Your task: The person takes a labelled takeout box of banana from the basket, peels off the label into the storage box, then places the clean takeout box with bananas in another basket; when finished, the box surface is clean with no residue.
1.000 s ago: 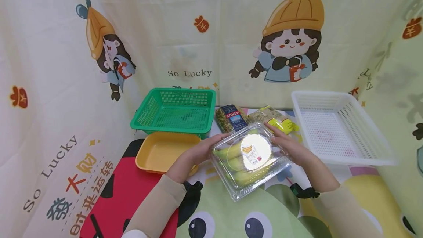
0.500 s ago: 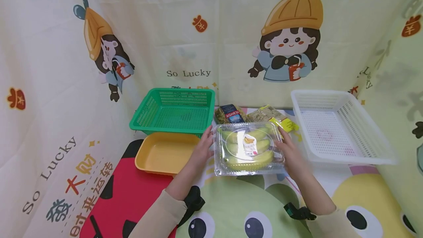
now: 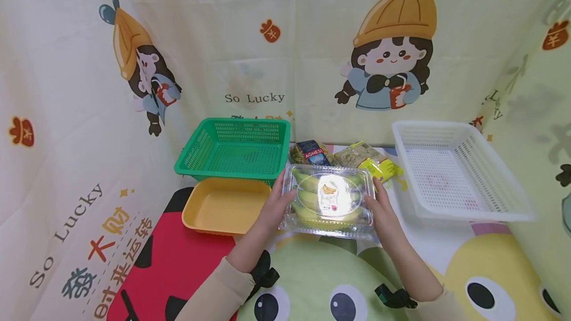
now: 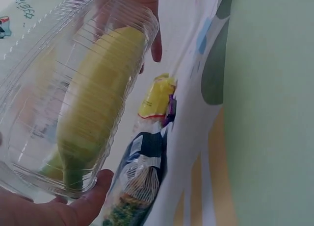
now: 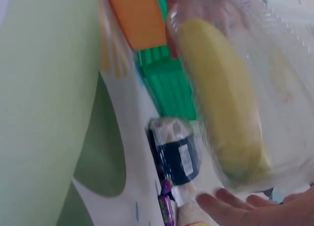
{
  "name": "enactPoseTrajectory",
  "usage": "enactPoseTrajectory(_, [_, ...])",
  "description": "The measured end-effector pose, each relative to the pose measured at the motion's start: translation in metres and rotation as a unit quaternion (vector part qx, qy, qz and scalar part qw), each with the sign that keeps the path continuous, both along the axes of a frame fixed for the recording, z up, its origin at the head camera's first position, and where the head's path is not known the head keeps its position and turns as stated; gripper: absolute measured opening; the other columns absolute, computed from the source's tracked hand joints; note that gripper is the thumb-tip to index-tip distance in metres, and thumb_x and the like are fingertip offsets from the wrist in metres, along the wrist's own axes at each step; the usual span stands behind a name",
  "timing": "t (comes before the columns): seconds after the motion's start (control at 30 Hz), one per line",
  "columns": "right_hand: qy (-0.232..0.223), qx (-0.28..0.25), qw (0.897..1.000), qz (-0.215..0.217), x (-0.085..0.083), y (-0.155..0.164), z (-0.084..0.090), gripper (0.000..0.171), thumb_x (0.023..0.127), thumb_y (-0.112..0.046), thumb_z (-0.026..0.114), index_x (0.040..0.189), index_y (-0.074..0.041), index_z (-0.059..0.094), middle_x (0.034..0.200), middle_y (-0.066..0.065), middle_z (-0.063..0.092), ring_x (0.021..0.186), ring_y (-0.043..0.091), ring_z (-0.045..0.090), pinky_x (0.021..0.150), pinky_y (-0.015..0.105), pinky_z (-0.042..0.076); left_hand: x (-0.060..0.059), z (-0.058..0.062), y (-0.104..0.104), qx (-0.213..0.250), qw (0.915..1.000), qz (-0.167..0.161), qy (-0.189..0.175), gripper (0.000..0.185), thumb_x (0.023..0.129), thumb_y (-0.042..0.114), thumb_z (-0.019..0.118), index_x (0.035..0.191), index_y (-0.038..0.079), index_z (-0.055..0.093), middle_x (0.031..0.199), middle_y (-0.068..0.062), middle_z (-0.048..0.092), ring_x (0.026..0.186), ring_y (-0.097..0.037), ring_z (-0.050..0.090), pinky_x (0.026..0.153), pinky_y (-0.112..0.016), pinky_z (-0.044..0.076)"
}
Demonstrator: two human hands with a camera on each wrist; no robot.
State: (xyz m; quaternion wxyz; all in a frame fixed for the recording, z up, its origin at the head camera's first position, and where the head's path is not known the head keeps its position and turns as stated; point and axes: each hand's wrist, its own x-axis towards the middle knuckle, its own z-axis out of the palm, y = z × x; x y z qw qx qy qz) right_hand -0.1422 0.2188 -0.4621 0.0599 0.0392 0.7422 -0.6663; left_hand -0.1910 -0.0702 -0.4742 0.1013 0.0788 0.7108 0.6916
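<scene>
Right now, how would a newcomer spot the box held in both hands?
Look between the green basket and the white basket, just in front of two food packets. The clear plastic box holds greenish bananas under a white sticker, and it is the only see-through container.

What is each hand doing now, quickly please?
Left hand: holds the left end of the clear banana box.
Right hand: holds the box's right end.

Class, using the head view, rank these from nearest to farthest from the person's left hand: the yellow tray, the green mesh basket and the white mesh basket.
1. Yellow tray: just left of the left hand.
2. Green mesh basket: behind the tray, farther back.
3. White mesh basket: far right.
</scene>
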Motion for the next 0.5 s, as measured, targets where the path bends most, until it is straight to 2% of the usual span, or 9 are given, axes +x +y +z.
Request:
enactPoseTrajectory(0.27, [0.048, 0.017, 0.998, 0.033, -0.006, 0.006, -0.007, 0.067, 0.105, -0.037, 0.041, 0.161, -0.026, 0.005, 0.168, 0.002, -0.003, 0.154, 0.031, -0.005, 0.121, 0.062, 0.002, 0.002, -0.005, -0.002, -0.001, 1.0, 0.0, 0.007, 0.074, 0.1, 0.035, 0.053, 0.16, 0.03, 0.011, 0.168, 0.004, 0.008, 0.155, -0.027, 0.003, 0.12, -0.064, 0.007])
enactPoseTrajectory(0.4, [0.035, 0.029, 0.999, 0.025, -0.009, 0.007, -0.013, 0.065, 0.106, -0.035, 0.04, 0.161, -0.025, 0.008, 0.168, 0.007, 0.001, 0.154, 0.035, 0.0, 0.121, 0.061, 0.004, 0.007, -0.01, 0.001, 0.002, 0.9998, -0.007, -0.017, 0.075, 0.1, 0.033, 0.052, 0.159, 0.039, 0.006, 0.167, 0.003, 0.009, 0.155, -0.026, 0.004, 0.121, -0.062, 0.01])
enactPoseTrajectory(0.5, [0.021, 0.041, 0.999, 0.014, -0.011, 0.007, -0.019, 0.064, 0.106, -0.037, 0.04, 0.161, -0.025, 0.01, 0.168, 0.009, 0.003, 0.154, 0.037, 0.004, 0.122, 0.06, 0.007, 0.011, -0.016, 0.004, -0.002, 0.9994, -0.006, -0.034, 0.074, 0.1, 0.03, 0.05, 0.158, 0.041, 0.004, 0.167, -0.001, 0.011, 0.154, -0.03, 0.007, 0.12, -0.062, 0.013])
